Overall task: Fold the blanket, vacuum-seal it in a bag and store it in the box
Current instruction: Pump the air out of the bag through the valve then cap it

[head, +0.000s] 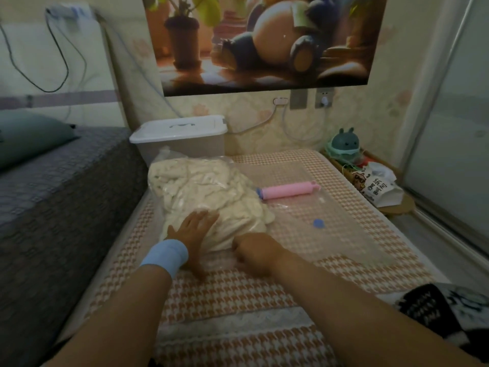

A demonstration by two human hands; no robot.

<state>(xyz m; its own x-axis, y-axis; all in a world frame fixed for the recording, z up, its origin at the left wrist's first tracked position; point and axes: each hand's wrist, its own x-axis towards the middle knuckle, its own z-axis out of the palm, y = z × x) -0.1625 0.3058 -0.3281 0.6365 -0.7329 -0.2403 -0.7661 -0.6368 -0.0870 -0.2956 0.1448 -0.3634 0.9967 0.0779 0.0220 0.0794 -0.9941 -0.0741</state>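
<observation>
The cream blanket (203,189) lies crumpled inside a clear vacuum bag (330,229) on the checked mat. My left hand (195,229), with a blue wristband, presses flat on the blanket's near end. Just to its right, my right hand (254,250) has its fingers curled on the bag's near edge; whether it pinches the plastic is hard to see. A blue valve cap (318,223) sits on the flat empty part of the bag. Across the bag lies a pink hand pump (288,190). The white lidded storage box (180,136) stands shut behind the blanket.
A grey bed (53,197) with a green pillow runs along the left. A small side table at the right holds a teal toy (344,144) and a tissue pack (378,186). A black-and-white cloth (436,308) lies at the near right. Cables hang on the wall.
</observation>
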